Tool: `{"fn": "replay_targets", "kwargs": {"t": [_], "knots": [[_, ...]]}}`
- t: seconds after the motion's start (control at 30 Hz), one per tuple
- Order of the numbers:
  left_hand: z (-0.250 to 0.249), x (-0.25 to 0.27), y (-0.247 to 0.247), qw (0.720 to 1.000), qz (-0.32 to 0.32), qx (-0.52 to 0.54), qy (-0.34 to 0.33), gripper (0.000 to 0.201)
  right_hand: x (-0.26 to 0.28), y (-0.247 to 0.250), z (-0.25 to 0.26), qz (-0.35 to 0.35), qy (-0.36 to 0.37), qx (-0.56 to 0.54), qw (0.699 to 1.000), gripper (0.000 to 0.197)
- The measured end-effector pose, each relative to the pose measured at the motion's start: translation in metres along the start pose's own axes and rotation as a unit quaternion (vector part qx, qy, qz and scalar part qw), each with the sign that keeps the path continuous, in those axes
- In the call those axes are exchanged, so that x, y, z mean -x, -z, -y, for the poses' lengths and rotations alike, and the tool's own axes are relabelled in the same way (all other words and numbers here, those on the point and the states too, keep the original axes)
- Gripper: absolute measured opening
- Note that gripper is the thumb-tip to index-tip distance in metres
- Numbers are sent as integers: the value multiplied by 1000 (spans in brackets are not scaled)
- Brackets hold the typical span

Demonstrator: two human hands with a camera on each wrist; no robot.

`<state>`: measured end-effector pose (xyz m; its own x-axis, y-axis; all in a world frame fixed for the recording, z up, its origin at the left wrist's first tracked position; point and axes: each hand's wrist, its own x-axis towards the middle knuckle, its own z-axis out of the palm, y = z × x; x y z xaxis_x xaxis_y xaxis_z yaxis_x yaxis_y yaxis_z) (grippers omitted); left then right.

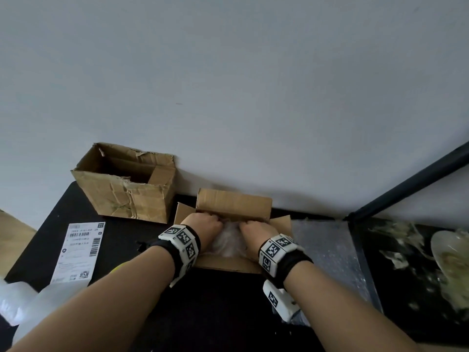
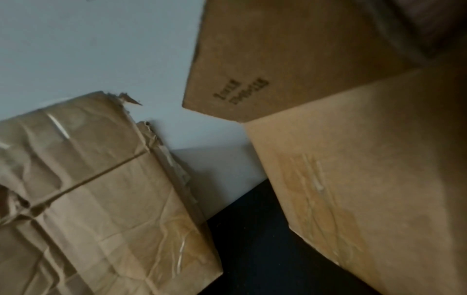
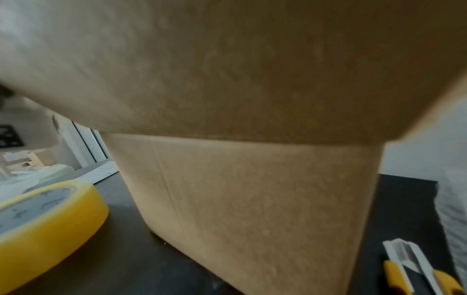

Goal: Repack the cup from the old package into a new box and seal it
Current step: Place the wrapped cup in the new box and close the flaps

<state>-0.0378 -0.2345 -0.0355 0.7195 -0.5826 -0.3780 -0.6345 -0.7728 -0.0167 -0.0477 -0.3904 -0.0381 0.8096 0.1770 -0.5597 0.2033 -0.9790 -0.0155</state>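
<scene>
The new cardboard box (image 1: 234, 205) stands open at the middle of the black table, its flaps spread. Inside it lies a bundle of clear bubble wrap (image 1: 229, 241); no cup shows through it. My left hand (image 1: 205, 223) and right hand (image 1: 253, 228) reach into the box from the near side. Their fingers curl down into the wrap on either side of the bundle, and the fingertips are hidden. The torn old box (image 1: 127, 184) stands open at the back left by the wall. The wrist views show only the new box's outer wall (image 3: 252, 199) and a side flap (image 2: 278, 59).
A white shipping label sheet (image 1: 78, 252) lies at the left, with clear plastic packing (image 1: 20, 298) in front of it. A bubble wrap sheet (image 1: 327, 247) lies to the right of the box. A yellow tape roll (image 3: 48, 219) and a yellow-handled cutter (image 3: 414, 267) lie near the box's front.
</scene>
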Motion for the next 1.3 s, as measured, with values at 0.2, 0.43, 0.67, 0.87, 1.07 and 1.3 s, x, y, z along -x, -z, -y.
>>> {"fn": "replay_targets", "kwargs": {"t": [0.2, 0.43, 0.67, 0.87, 1.07, 1.3], "knots": [[0, -1, -2, 1000, 3, 12, 1, 35, 4, -1, 1, -12, 10, 5, 1000, 41], [2, 10, 10, 999, 20, 28, -11, 34, 21, 15, 4, -7, 20, 20, 1000, 29], [14, 25, 24, 997, -53, 54, -20, 52, 51, 47, -1, -42, 13, 93, 995, 26], [8, 28, 22, 1000, -22, 7, -10, 45, 58, 43, 1, 0, 14, 136, 991, 38], [1, 15, 18, 996, 19, -85, -16, 22, 38, 22, 5, 0, 56, 212, 976, 23], [-3, -3, 5, 994, 34, -105, -26, 26, 12, 6, 1, -1, 80, 208, 975, 26]]}}
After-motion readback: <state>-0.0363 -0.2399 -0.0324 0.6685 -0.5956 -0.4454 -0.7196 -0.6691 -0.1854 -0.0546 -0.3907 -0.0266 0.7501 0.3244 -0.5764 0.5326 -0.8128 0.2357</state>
